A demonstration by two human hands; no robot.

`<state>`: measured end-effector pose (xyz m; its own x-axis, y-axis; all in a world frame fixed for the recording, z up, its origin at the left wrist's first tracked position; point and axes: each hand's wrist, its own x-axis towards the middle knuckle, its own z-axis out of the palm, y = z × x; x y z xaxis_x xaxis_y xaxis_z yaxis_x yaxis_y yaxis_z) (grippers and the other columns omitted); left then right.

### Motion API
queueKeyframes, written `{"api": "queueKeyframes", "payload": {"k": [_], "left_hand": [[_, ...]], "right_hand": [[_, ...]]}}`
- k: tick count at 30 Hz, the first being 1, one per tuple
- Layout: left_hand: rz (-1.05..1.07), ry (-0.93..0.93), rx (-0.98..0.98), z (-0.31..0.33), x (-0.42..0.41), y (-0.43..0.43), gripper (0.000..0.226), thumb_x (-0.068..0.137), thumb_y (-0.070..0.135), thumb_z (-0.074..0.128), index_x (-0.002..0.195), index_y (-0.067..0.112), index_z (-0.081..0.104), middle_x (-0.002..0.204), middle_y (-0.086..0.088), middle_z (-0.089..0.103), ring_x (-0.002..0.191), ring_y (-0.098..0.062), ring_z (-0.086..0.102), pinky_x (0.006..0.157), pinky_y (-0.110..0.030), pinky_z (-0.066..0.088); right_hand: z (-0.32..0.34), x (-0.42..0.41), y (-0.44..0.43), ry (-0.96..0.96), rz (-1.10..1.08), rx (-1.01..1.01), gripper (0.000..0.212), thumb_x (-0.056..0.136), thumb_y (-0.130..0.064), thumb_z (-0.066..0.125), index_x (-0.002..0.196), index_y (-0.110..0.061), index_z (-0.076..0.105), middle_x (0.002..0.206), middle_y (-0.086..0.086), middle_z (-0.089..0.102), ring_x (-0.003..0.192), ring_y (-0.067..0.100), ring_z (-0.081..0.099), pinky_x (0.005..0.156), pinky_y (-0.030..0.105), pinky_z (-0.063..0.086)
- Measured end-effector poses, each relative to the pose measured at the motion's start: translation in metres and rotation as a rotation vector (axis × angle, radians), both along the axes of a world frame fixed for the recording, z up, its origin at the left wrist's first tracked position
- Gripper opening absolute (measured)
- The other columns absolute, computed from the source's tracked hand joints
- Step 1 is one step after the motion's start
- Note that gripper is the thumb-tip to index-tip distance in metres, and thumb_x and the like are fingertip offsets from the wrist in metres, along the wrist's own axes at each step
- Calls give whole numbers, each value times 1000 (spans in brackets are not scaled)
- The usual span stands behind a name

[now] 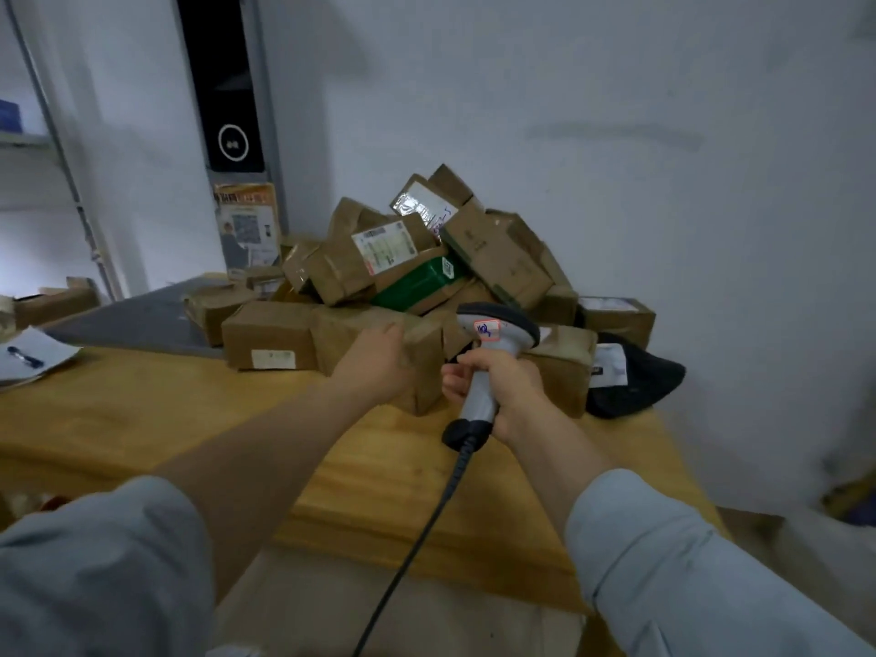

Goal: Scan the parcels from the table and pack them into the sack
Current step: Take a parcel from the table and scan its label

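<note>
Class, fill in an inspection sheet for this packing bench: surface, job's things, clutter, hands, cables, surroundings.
Surface: wooden table, with a grey sheet at its back left.
Job's things: pile of parcels against the wall, a green box among them and a dark pouch with a label at its right; scanner; no sack seen.
Clutter: papers with a pen at the left edge.
Hands: left hand grips the front parcel, fingers over its top edge; right hand grips the scanner's handle.
Cables: the scanner's cable runs down off the table's near edge.
Surroundings: pale wall, black panel with a poster below it, shelf frame at left.
</note>
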<state>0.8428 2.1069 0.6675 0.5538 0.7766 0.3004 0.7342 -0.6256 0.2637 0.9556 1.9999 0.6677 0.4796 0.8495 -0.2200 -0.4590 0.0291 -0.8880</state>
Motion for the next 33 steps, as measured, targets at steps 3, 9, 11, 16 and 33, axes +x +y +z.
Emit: {"api": "queueKeyframes", "payload": {"k": [3,9,11,16,33], "left_hand": [[-64,151,36,6,25,21,84,88,20,63,153,8,11,159,-11,17,145,-25,18,116,-33,22],[-101,470,44,9,42,44,98,86,5,61,153,14,-10,161,-2,-12,146,-26,14,112,-35,29],[-102,526,105,6,41,47,100,86,3,61,153,16,-11,161,-2,-7,145,-27,14,113,-35,29],[-121,599,163,5,33,48,101,86,4,60,152,26,-13,160,4,8,140,-30,19,107,-40,36],[-33,237,183,-35,-25,7,106,85,22,66,151,19,-16,146,-10,24,129,-27,36,95,-32,46]], "right_hand": [[-4,11,9,23,-23,-9,9,90,5,56,81,3,54,72,20,61,59,23,58,74,38,55],[-17,26,23,-6,-76,-26,7,85,7,61,87,6,55,75,23,66,52,23,61,66,38,58],[-21,27,25,1,-80,-26,10,84,6,61,92,6,55,75,23,66,50,22,61,64,37,59],[-29,21,21,-7,-74,-50,23,83,5,62,105,7,53,75,21,68,46,18,62,56,32,58],[-29,-2,22,31,-30,-60,9,84,5,62,90,6,55,74,21,68,52,21,64,68,39,60]]}}
